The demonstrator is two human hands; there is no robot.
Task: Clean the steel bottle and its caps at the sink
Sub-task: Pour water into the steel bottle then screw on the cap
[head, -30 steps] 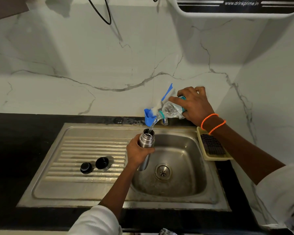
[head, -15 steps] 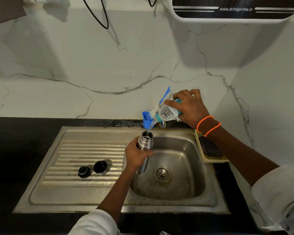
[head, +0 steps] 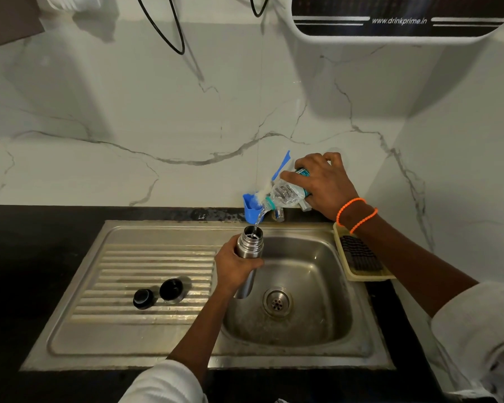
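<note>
**Q:** Steel bottle: where is it, and who has it?

**A:** It stands close to upright over the basin of a steel sink, near the basin's back left corner, with its open mouth facing up. The left hand grips it around the middle, fingers and thumb curled tight round the body. Its threaded neck shows above the hand and its lower end shows below.

**Q:** What is the right hand doing?

**A:** The right hand holds a clear plastic bottle tipped down to the left, fingers wrapped over its body. A thin stream of water runs from its neck into the steel bottle's mouth. Two orange bands circle that wrist.

**Q:** And the caps?

**A:** Both sit on the ridged drainboard to the left of the basin, well apart from the bottle. The small black cap lies on the left. The larger cup-shaped cap is just beside it on the right; I cannot tell whether they touch.

**Q:** What else is around?

**A:** A blue holder is at the wall just behind the pouring bottle, with a tap beside it. A pale yellow tray holding a dark scrubber rests at the sink's right edge. The drain is in the basin floor. The counter is black, the wall behind is white marble, and a water purifier hangs above.
</note>
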